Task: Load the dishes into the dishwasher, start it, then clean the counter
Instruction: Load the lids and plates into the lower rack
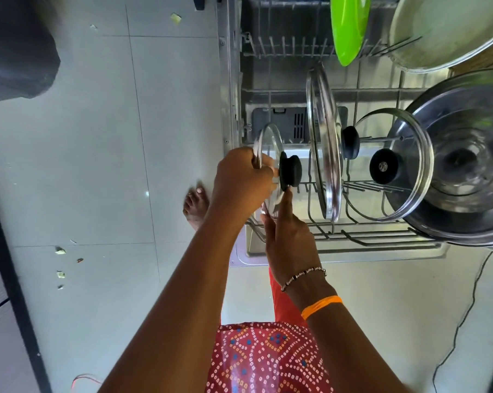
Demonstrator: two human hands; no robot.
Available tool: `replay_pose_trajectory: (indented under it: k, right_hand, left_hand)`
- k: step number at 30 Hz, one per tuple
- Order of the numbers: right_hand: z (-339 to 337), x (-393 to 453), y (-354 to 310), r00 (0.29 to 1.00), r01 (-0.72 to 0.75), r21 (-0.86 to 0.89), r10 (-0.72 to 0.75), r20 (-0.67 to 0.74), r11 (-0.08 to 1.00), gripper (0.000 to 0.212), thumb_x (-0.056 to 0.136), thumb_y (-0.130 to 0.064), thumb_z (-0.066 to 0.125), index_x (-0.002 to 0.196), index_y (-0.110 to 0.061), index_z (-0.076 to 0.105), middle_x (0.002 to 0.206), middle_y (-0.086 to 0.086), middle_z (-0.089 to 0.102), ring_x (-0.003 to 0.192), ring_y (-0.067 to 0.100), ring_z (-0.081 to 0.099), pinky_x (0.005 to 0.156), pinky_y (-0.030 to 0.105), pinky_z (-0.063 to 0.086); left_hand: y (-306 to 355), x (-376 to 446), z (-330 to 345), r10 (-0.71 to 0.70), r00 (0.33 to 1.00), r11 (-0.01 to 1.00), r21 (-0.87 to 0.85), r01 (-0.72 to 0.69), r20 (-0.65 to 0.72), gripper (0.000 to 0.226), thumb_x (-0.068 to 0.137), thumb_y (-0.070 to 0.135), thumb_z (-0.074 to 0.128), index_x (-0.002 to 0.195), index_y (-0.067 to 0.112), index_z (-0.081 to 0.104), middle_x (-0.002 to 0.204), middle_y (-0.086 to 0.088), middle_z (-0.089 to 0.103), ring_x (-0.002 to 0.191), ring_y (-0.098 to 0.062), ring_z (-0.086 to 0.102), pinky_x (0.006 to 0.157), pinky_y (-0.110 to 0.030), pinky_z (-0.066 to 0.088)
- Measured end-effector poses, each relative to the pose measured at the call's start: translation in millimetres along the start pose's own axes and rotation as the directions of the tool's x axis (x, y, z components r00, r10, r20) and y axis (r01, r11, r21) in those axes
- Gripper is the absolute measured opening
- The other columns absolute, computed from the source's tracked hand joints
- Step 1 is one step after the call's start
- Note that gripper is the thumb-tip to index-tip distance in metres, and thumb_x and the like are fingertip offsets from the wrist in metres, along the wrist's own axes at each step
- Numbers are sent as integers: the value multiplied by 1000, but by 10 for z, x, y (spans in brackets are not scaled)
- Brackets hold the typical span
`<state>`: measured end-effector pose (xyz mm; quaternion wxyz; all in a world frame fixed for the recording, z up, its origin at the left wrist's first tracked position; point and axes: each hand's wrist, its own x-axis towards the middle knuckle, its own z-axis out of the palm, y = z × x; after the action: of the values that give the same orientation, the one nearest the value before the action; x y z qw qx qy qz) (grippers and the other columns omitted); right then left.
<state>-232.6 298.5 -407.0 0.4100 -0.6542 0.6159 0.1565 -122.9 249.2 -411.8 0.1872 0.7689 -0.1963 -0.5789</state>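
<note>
I look down on the pulled-out lower dishwasher rack [381, 239]. A small glass lid [269, 143] with a black knob [290, 173] stands on edge at the rack's left end. My left hand [239, 180] grips its upper rim. My right hand [288, 245] holds its lower rim, with the index finger stretched up to the knob. To the right in the rack stand a large glass lid [323, 143], another glass lid [401, 171] and a steel pot [466, 165]. A green plate [350, 26] and a large steel pan [443, 29] sit at the far end.
The open dishwasher door [353, 255] lies flat under the rack. My bare foot [195, 205] stands on the tiled floor beside it. Food scraps [60, 251] lie on the floor at left, a black cable [466, 307] runs at right, and a dark bag [16, 46] sits at top left.
</note>
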Motion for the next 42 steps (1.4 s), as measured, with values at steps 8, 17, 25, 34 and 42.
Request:
replay_pose_trajectory:
  k: [8, 17, 25, 34, 42]
  right_hand:
    - [-77, 256, 6, 995, 0, -137, 14, 98, 991, 59, 100, -24, 29, 146, -3, -3, 122, 20, 56, 103, 32, 58, 80, 35, 42]
    - [21, 347, -17, 991, -54, -252, 82, 104, 966, 61, 100, -15, 30, 144, 2, -9, 136, 19, 47, 106, 30, 59, 82, 33, 43]
    - [-11, 325, -2, 994, -70, -109, 78, 74, 992, 62, 99, -21, 34, 147, -6, -2, 118, 21, 59, 105, 35, 57, 81, 36, 42]
    - [-274, 32, -61, 989, -78, 38, 72, 131, 996, 58, 96, -14, 42, 146, -6, 14, 131, 20, 52, 121, 32, 49, 94, 31, 38]
    - [-649, -227, -548, 990, 88, 137, -103, 101, 987, 30, 93, -10, 42, 120, -1, 53, 118, 22, 60, 110, 33, 55, 88, 30, 42]
  left_hand:
    - [108, 257, 81, -72, 997, 997, 9, 72, -29, 22, 73, 19, 54, 89, 8, 63, 93, -10, 70, 82, -29, 69, 79, -46, 57]
    - [58, 300, 125, -25, 999, 998, 50, 27, -40, 15, 82, 12, 53, 92, 7, 63, 96, -14, 70, 84, -30, 69, 77, -44, 57]
    - [97, 142, 114, 4, 999, 998, 61, -2, -39, 30, 87, 20, 61, 113, 6, 52, 98, -1, 60, 88, -18, 60, 76, -29, 51]
    - [-207, -337, -70, -53, 993, 981, -192, 32, -108, 17, 81, 32, 56, 92, 20, 56, 90, -1, 65, 93, -24, 65, 92, -39, 50]
    - [-113, -938, -323, -97, 968, 895, -446, -17, -232, 17, 91, 9, 51, 84, 23, 56, 83, 5, 63, 94, -23, 64, 90, -35, 49]
